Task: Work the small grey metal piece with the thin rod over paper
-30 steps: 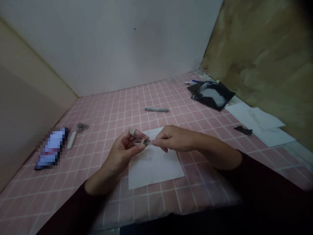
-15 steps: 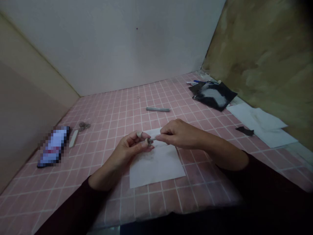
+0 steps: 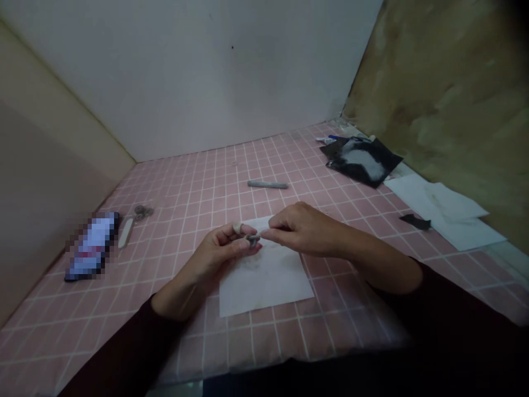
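Note:
My left hand (image 3: 219,246) is closed, pinching a small grey ring (image 3: 252,241) between thumb and fingertips. A pale wrap or band (image 3: 237,227) circles one of its fingers. My right hand (image 3: 301,230) is also closed, gripping a thin stick-like tool (image 3: 258,237) whose end meets the ring. Most of that tool is hidden in the fingers, so its kind does not show. Both hands are above a white paper sheet (image 3: 268,284) that has a greyish dusty patch below the ring.
A grey rod (image 3: 267,184) lies beyond the hands. Left are a phone (image 3: 93,245), a pale flat stick (image 3: 126,232) and several small grey rings (image 3: 144,211). Right are black sheets (image 3: 366,161) with white powder, white papers (image 3: 446,215) and a dark scrap (image 3: 415,221). Walls enclose the table.
My right hand has shifted slightly, and the thin tool sits at a different angle against the ring. The ring has turned a little in my left fingers.

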Demonstrator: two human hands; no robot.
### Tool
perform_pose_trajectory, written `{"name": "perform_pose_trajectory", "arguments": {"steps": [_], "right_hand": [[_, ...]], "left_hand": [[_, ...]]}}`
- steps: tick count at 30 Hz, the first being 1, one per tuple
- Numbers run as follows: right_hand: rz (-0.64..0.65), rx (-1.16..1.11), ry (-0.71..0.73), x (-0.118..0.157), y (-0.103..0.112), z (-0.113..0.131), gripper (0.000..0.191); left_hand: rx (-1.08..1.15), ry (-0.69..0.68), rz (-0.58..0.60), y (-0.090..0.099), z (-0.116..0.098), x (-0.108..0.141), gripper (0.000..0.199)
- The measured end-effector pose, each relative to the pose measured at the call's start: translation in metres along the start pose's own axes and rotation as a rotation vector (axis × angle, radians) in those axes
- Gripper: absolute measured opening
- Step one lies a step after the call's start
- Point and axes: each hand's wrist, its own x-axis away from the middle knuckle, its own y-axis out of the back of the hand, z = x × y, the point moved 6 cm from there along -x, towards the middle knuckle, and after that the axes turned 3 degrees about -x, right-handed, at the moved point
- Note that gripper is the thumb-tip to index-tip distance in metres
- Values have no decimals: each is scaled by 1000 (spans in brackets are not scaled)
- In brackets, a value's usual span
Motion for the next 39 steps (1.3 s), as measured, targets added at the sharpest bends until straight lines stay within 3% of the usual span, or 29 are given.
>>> {"name": "perform_pose_trajectory", "arguments": {"steps": [6,15,21,25,30,39], "right_hand": [[8,15,-22,0,-3,3,46],[148,-130,-134,3,5,-12,40],[142,-159,-126,-1,-3,-8,40],[129,-178,-114,0,2,-15,42],[109,-158,-63,-2,1,-11,41],[235,-306,-117,-2,-7,-19,45]], "left_hand": [[-35,50,68,-1,5,0,23],[-85,-105,-10,0,-8,3,25],[-110,-85,38,-2,-4,2,26],[-92,-103,10,2,-8,2,28],[-109,-78,58,-1,-5,3,25],[-186,-254,-18,-1,-16,6,25]]}}
